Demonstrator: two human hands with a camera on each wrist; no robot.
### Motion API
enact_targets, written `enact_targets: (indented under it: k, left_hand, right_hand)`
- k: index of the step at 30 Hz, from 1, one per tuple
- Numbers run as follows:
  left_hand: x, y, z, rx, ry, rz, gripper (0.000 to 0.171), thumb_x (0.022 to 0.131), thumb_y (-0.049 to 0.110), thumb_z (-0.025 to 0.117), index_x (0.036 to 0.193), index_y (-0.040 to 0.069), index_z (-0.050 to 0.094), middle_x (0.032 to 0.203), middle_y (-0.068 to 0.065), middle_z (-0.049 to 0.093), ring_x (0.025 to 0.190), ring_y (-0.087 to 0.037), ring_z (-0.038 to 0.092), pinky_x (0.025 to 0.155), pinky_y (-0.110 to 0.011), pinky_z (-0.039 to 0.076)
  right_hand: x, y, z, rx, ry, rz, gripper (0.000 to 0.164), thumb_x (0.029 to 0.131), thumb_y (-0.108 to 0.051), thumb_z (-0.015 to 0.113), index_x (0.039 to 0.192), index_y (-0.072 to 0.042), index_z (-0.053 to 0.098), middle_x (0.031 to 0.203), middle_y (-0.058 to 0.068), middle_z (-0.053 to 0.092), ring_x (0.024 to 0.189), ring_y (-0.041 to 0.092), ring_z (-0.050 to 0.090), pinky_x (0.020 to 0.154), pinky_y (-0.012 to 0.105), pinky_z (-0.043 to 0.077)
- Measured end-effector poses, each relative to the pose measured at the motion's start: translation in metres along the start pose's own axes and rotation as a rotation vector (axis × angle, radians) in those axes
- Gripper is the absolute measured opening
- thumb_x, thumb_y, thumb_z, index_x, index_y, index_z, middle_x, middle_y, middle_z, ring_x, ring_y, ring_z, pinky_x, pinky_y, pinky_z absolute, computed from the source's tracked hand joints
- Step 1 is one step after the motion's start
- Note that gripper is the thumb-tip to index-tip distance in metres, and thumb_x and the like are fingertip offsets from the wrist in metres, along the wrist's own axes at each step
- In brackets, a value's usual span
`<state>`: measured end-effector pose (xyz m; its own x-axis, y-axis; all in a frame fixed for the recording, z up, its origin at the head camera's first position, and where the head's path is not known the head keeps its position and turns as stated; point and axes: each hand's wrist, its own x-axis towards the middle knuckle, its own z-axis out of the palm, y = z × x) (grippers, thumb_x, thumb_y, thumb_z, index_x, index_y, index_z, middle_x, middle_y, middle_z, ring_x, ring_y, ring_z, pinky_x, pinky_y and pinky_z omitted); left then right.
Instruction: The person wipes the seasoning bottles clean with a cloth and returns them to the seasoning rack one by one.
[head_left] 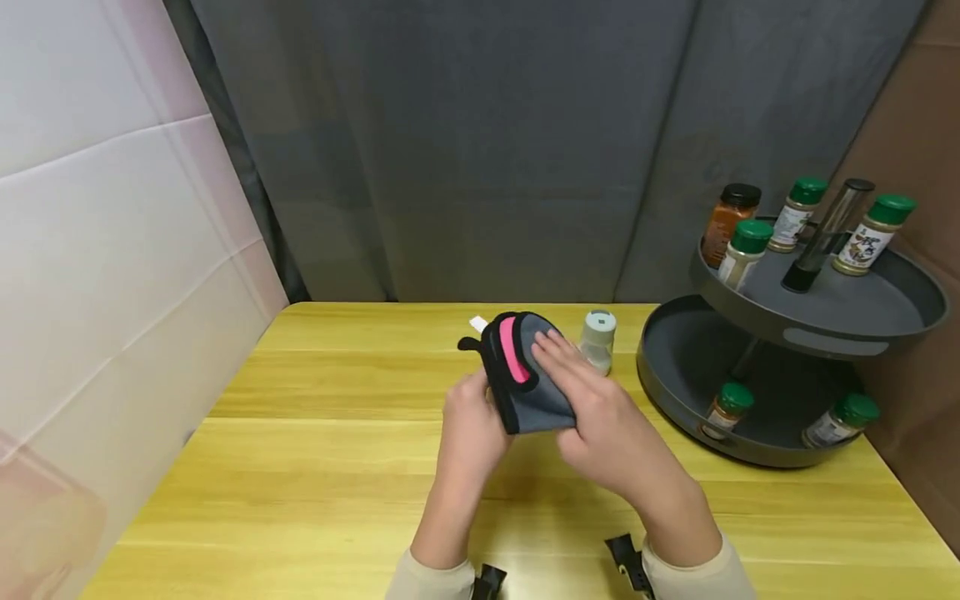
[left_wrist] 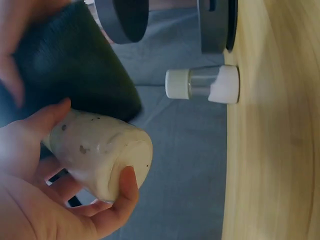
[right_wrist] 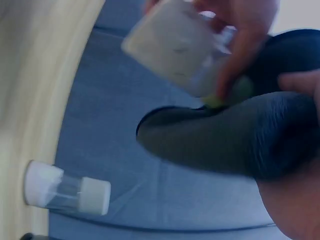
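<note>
My left hand (head_left: pixel 472 421) grips a white jar (left_wrist: pixel 97 150) with brownish specks, its broad base turned outward in the left wrist view. From the head view the jar is hidden behind a small grey fabric pouch (head_left: pixel 543 404) with black edging, a pink strip, a loop and a white tag. My right hand (head_left: pixel 611 421) holds the pouch, its fingers laid along the grey face. In the right wrist view the pouch is blurred and lies close against the jar's narrower end, where a bit of green shows. Whether the jar's end is inside it I cannot tell.
Behind the hands stands a clear shaker (head_left: pixel 597 342) with a pale lid and white contents. At the right, a two-tier dark turntable rack (head_left: pixel 652 375) carries several spice bottles, mostly green-capped. A grey curtain (head_left: pixel 480 150) hangs behind the wooden table (head_left: pixel 300 467).
</note>
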<state>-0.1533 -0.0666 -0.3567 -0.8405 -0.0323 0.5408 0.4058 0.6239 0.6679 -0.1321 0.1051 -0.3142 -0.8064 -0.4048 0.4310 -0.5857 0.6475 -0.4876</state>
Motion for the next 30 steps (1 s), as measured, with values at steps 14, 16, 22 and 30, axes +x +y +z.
enact_targets:
  k: [14,16,22,30]
  left_hand:
    - [0.011,0.001,-0.014,-0.173,0.093,-0.241,0.044,0.087,0.011,0.084,0.130,0.015,0.078,0.124,-0.015,0.078,0.096,-0.027,0.077,0.080,-0.045,0.064]
    - [0.010,0.000,-0.015,-0.134,0.065,-0.180,0.031,0.091,0.008,0.079,0.122,0.011,0.081,0.114,-0.015,0.081,0.095,-0.029,0.077,0.079,-0.046,0.063]
    - [-0.002,0.002,-0.004,-0.077,-0.028,0.092,0.021,0.083,0.009,0.088,0.103,0.005,0.080,0.087,-0.010,0.080,0.080,-0.025,0.076,0.073,-0.038,0.062]
    - [-0.002,-0.003,-0.004,-0.113,0.007,-0.170,0.012,0.093,0.008,0.078,0.103,0.008,0.083,0.090,-0.013,0.082,0.067,-0.016,0.062,0.066,-0.032,0.054]
  right_hand:
    - [0.008,0.004,-0.004,0.018,-0.038,0.023,0.058,0.097,-0.001,0.055,0.154,0.003,0.050,0.163,0.019,0.049,0.153,0.036,0.046,0.120,0.054,0.042]
    - [0.005,0.000,-0.005,0.033,-0.021,-0.037,0.064,0.094,0.002,0.055,0.158,-0.002,0.048,0.167,0.013,0.045,0.156,0.031,0.043,0.122,0.051,0.040]
    - [0.014,-0.007,-0.009,0.028,0.004,-0.072,0.061,0.093,0.004,0.054,0.153,-0.001,0.055,0.162,0.014,0.053,0.153,0.031,0.048,0.124,0.051,0.039]
    - [0.009,-0.003,-0.008,0.001,-0.115,0.023,0.070,0.089,0.007,0.050,0.158,-0.003,0.049,0.166,0.013,0.047,0.154,0.033,0.046,0.121,0.055,0.042]
